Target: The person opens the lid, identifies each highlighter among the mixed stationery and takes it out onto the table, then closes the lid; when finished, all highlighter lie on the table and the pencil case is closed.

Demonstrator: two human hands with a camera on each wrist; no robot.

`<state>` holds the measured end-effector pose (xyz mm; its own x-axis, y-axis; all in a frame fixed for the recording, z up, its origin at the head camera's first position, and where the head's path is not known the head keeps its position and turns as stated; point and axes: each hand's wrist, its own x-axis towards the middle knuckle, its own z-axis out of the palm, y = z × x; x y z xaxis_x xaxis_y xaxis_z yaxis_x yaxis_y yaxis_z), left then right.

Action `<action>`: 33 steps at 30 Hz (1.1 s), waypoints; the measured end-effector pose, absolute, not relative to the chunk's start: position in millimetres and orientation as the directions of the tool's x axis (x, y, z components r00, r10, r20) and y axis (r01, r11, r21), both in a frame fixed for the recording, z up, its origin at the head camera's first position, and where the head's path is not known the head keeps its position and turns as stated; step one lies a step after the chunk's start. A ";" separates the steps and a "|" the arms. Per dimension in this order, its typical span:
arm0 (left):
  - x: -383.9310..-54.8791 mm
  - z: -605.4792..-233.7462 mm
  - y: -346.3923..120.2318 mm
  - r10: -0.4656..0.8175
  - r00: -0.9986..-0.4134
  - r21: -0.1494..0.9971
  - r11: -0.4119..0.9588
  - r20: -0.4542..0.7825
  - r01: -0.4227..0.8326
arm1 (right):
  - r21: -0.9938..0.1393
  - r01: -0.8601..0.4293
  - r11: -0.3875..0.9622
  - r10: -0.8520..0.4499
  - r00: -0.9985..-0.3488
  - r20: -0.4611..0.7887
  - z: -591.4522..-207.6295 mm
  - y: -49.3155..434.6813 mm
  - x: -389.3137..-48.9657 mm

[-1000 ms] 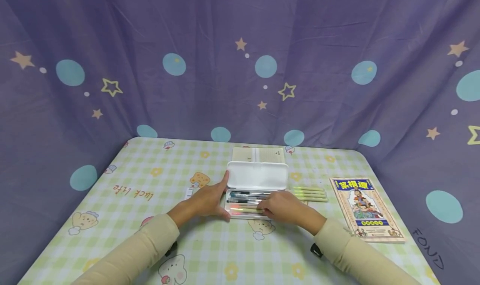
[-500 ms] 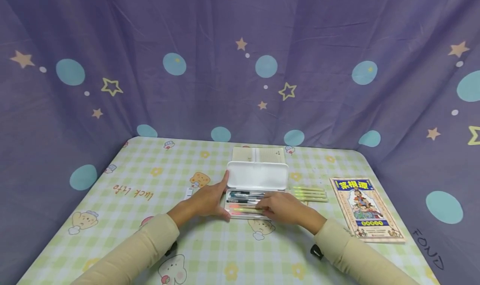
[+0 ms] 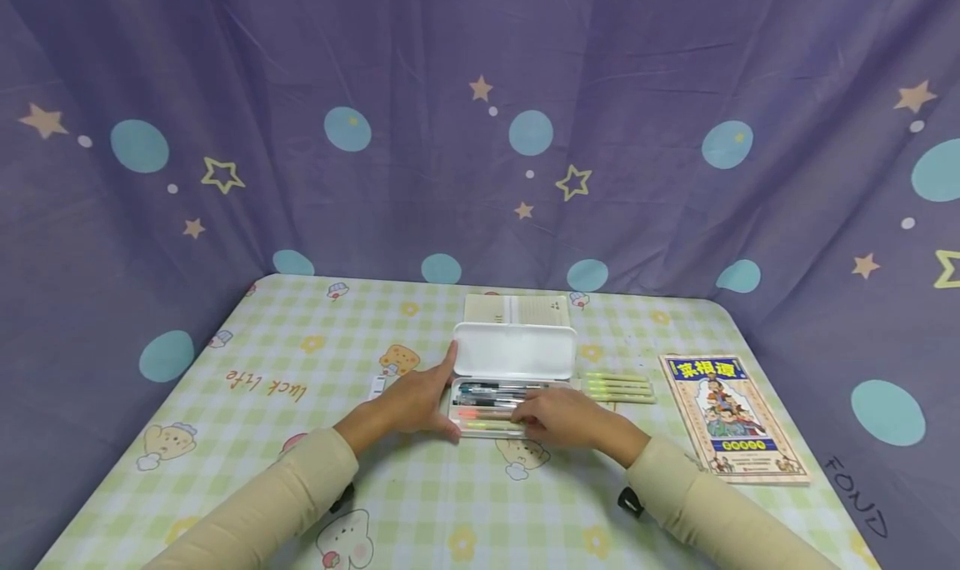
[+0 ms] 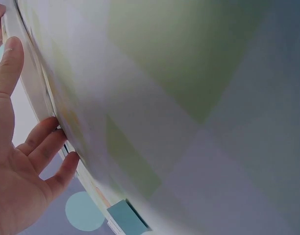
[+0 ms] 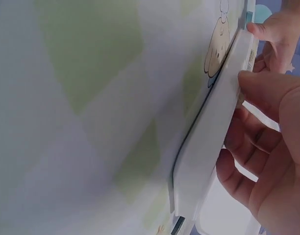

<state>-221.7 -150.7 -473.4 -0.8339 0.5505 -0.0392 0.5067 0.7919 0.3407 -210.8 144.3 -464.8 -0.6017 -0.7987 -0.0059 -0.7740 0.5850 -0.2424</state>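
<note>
An open white pencil case (image 3: 515, 352) lies with its lid raised away from me. Dark-capped pens (image 3: 483, 392) fill its far side. Nearer the front lie an orange-tipped highlighter (image 3: 471, 414) and a yellow-tipped highlighter (image 3: 483, 426). My left hand (image 3: 412, 402) holds the case's left end, thumb at the front corner and index finger beside the lid. My right hand (image 3: 562, 417) reaches over the case's right end, its bent fingertips on the orange-tipped highlighter. In the right wrist view, the right thumb (image 5: 260, 90) lies at the front wall; the inner fingertips are partly hidden.
A pack of yellow-green highlighters (image 3: 618, 388) lies right of the case. Farther right is an illustrated book (image 3: 731, 418). A beige notebook (image 3: 487, 307) lies behind the lid. A small white and blue block (image 3: 377, 386) sits left of the left hand. A checked cloth (image 3: 300, 345) covers the table.
The orange-tipped highlighter has shifted slightly toward the dark pens, so a gap now shows between it and the yellow-tipped one. My right fingers have moved a little; the left hand stays in place.
</note>
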 end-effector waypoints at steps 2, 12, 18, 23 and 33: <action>-221.6 -473.4 -150.5 0.549 -0.835 0.342 0.793 -0.040 0.505 | -0.253 -0.769 0.587 -0.797 -0.604 -0.012 -464.8 144.8 -210.4; -222.2 -474.3 -150.4 0.551 -0.834 0.335 0.793 -0.037 0.509 | -0.254 -0.781 0.570 -0.793 -0.605 0.079 -462.4 155.9 -208.9; -221.7 -473.5 -149.8 0.544 -0.838 0.344 0.795 -0.043 0.499 | -0.268 -0.781 0.564 -0.781 -0.610 0.133 -460.9 167.2 -209.8; -221.3 -473.5 -149.7 0.542 -0.839 0.344 0.798 -0.049 0.495 | -0.273 -0.783 0.559 -0.774 -0.611 0.170 -459.2 176.2 -210.3; -220.8 -472.0 -149.6 0.539 -0.841 0.350 0.797 -0.046 0.492 | -0.265 -0.759 0.594 -0.733 -0.647 0.211 -458.2 202.4 -216.1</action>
<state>-220.8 -149.6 -472.0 -0.8410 0.5390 -0.0461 0.4919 0.7974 0.3495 -216.1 202.4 -458.2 -0.6470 -0.7329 0.2105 -0.7594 0.5941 -0.2653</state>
